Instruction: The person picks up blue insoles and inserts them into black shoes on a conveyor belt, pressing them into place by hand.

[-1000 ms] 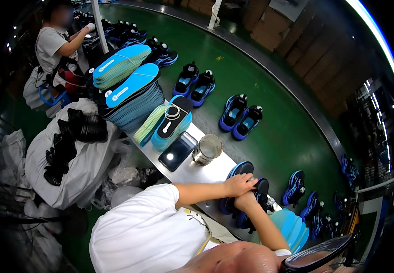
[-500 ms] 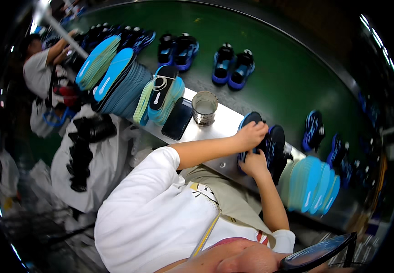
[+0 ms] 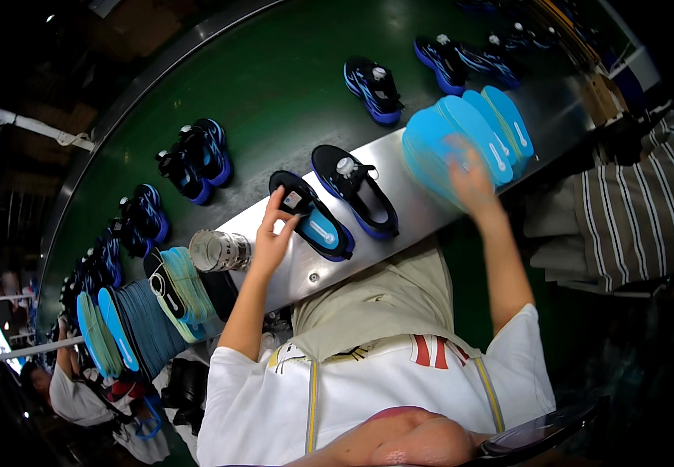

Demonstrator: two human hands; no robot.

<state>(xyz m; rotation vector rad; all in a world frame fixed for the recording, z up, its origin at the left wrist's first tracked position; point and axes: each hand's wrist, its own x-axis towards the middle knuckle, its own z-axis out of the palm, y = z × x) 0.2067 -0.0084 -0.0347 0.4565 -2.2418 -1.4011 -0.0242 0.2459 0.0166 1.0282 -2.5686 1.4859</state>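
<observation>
the black shoe [image 3: 323, 228] lies just right of my left hand [image 3: 272, 237], touching its spread fingers; i can't tell if they clamp it. blue insoles [image 3: 434, 140] lie at my blurred right hand [image 3: 473, 184], grip unclear.

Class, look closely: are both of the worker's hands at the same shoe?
No, the left hand is at one shoe, while the blurred right hand is at the blue insoles.

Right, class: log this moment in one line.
left hand: at insoled shoe | right hand: blurred, at blue insoles | other shoe: alongside
</observation>
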